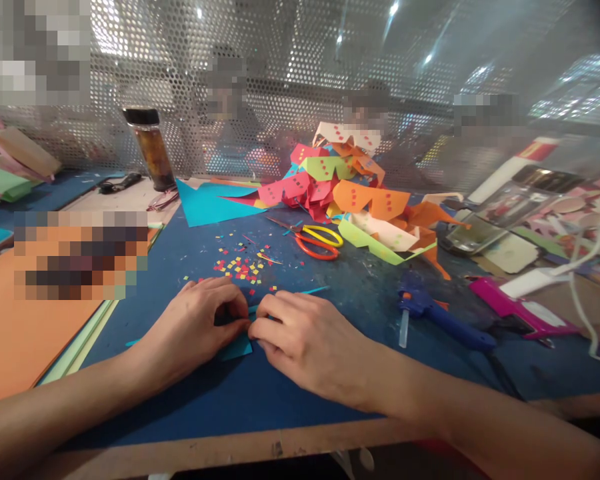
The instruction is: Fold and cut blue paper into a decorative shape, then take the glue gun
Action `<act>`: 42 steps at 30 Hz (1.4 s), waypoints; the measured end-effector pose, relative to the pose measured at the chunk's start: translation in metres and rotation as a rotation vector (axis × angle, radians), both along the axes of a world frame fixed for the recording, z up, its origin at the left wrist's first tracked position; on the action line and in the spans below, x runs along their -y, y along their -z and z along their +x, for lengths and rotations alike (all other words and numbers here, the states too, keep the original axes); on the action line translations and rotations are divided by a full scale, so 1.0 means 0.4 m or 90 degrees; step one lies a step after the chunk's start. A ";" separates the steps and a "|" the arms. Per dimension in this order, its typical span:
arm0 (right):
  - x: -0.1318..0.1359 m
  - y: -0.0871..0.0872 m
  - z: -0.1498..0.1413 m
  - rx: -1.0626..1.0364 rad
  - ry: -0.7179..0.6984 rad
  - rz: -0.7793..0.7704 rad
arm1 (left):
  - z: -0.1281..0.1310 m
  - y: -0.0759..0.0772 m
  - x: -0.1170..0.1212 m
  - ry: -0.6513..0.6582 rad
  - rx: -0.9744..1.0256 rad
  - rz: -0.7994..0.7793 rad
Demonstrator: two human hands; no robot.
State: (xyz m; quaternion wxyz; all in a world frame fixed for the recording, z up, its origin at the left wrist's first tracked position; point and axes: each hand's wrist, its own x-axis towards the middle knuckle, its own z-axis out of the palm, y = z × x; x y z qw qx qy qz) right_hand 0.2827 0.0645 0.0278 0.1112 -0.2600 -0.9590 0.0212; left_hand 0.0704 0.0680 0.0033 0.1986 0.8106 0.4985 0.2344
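Observation:
My left hand (195,323) is closed in a pinch on a small piece of blue paper (239,349), low over the table. Right beside it my right hand (305,337) has its fingers curled inward, and its fingertips meet those of the left at the paper's edge. Most of the paper is hidden under the fingers. Just beyond both hands lie many tiny red and yellow paper squares (243,268). Scissors (316,241) with red and yellow handles rest farther back, their blades pointing left.
Folded paper masks (370,199) are heaped at the back. Orange paper sheets (55,333) lie left, near a dark-lidded bottle (153,150). On the right are a blue glue gun (445,320), a magenta tool (525,310) and a glass jar (513,210). A perforated metal screen (290,60) stands behind.

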 end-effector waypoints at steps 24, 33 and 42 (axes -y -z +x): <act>0.009 -0.064 0.032 0.041 0.001 -0.124 | -0.001 -0.004 0.004 -0.011 -0.009 -0.028; 0.001 -0.059 0.031 0.060 -0.012 -0.111 | -0.001 -0.007 0.005 -0.009 -0.005 -0.020; -0.001 -0.045 0.019 0.065 -0.016 -0.065 | 0.000 -0.008 0.004 -0.009 -0.002 -0.013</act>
